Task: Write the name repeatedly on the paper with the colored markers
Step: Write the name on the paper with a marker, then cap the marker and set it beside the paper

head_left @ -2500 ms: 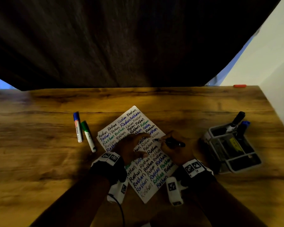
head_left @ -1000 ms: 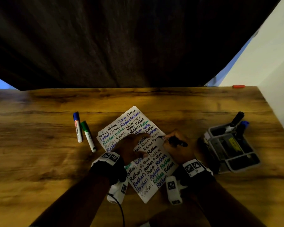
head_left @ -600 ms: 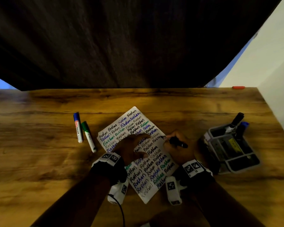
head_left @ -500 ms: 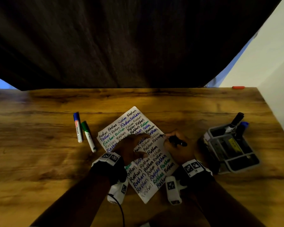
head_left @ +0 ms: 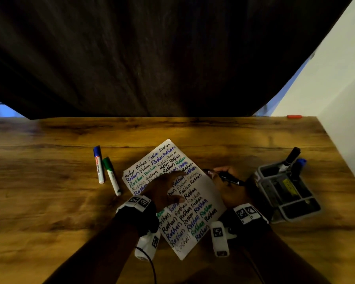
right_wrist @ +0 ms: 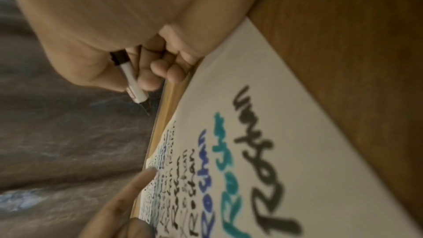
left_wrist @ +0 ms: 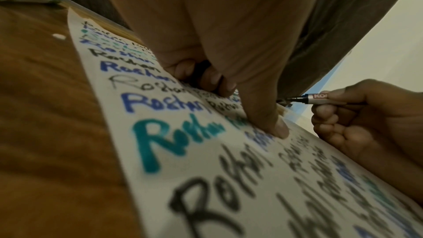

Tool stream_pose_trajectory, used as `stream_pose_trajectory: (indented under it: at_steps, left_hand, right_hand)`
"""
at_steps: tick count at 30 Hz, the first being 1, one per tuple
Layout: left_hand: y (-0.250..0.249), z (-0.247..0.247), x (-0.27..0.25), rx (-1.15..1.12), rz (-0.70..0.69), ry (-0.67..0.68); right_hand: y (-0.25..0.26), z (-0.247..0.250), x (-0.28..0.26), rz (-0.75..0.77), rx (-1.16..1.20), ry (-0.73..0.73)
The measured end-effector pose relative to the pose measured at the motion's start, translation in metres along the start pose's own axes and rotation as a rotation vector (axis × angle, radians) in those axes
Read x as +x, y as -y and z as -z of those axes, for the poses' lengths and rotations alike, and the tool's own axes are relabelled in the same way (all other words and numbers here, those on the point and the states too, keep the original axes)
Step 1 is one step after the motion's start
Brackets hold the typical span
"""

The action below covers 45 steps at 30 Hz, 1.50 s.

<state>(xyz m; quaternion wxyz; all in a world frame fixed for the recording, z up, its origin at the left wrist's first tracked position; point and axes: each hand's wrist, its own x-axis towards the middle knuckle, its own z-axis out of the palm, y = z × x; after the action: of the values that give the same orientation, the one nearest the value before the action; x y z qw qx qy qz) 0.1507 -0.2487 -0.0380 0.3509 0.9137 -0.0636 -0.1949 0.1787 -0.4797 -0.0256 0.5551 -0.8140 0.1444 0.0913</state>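
White paper sheet (head_left: 208, 187) is nearly filled with names; left hand (head_left: 164, 188) presses flat-fingered, right hand (head_left: 230, 187) pinches a thin black marker (head_left: 225, 177), blank strip just beside its fingertips (left_wrist: 320, 110).

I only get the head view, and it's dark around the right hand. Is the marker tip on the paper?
Observer: No. In the right wrist view the marker tip looks clear of the paper, just past its edge.
Operator: Capped?
Observer: Uncapped. The left wrist view shows a bare black nib.
Operator: How does the left hand hold the paper?
Observer: One straight finger presses it down; the others are curled.
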Motion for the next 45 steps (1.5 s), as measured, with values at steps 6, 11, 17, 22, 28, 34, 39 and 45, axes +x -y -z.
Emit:
stream_pose_trajectory:
  at_steps: [6, 11, 17, 22, 28, 34, 39, 45]
  left_hand:
    - [-0.001, 0.004, 0.001, -0.073, 0.040, -0.040]
    - [-0.011, 0.011, -0.008, -0.215, -0.055, -0.168]
    - [-0.040, 0.007, -0.017, -0.337, -0.192, -0.236]
    - [-0.060, 0.008, -0.020, -0.306, -0.233, -0.238]
    - [-0.061, 0.006, -0.021, -0.283, -0.247, -0.190]
    - [-0.078, 0.011, -0.026, -0.231, -0.193, -0.267]
    - [-0.099, 0.011, -0.021, -0.198, -0.175, -0.297]
    - [-0.100, 0.013, -0.019, -0.184, -0.210, -0.282]
  right_hand:
    - [0.014, 0.007, 0.003, 0.243, 0.127, 0.046]
    - [0.039, 0.025, -0.019, 0.334, -0.014, 0.158]
    - [0.064, 0.023, -0.048, 0.371, 0.041, 0.256]
    - [0.067, 0.022, -0.053, 0.454, -0.014, 0.184]
    - [0.063, 0.015, -0.056, 0.564, -0.162, 0.193]
    - [0.073, 0.016, -0.067, 0.569, -0.192, 0.208]
    - [0.070, 0.020, -0.069, 0.506, -0.141, 0.043]
    - [0.067, 0.029, -0.064, 0.359, -0.044, 0.183]
